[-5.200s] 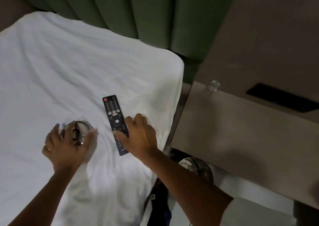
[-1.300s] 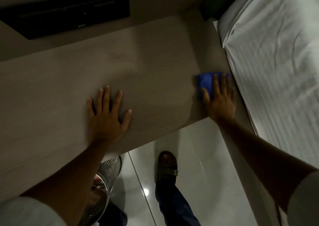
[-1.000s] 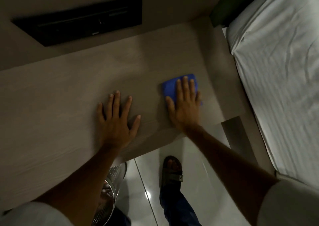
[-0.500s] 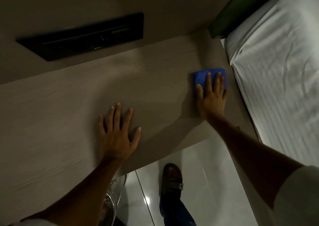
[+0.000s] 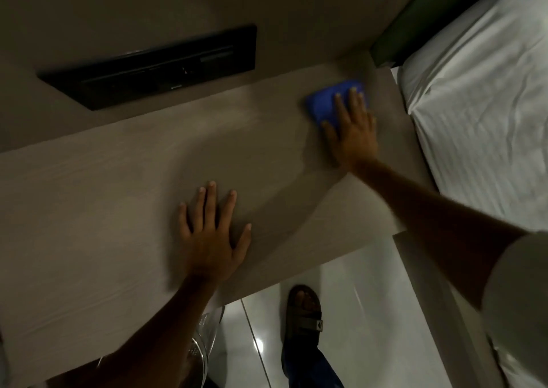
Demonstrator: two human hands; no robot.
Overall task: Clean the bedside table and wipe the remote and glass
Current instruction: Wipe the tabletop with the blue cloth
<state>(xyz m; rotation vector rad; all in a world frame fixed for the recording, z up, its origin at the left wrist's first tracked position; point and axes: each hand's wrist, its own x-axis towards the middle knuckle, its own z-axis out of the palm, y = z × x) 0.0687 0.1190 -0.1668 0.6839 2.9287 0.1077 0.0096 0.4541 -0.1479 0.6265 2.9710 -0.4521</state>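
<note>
The bedside table (image 5: 103, 198) is a pale wood-grain top that fills the middle of the view. My right hand (image 5: 351, 134) presses flat on a blue cloth (image 5: 323, 103) near the table's far right corner, fingers spread over it. My left hand (image 5: 210, 236) lies flat and open on the table near its front edge, holding nothing. The remote and the glass are out of view.
A black recessed panel (image 5: 154, 67) sits in the wall behind the table. The bed with its white sheet (image 5: 489, 106) runs along the right. Below the table edge are a metal mesh bin (image 5: 204, 340), a glossy floor and my sandalled foot (image 5: 305, 310).
My right hand has slid the blue cloth back and forth and now farther away, toward the far right corner. My left hand has stayed flat in place.
</note>
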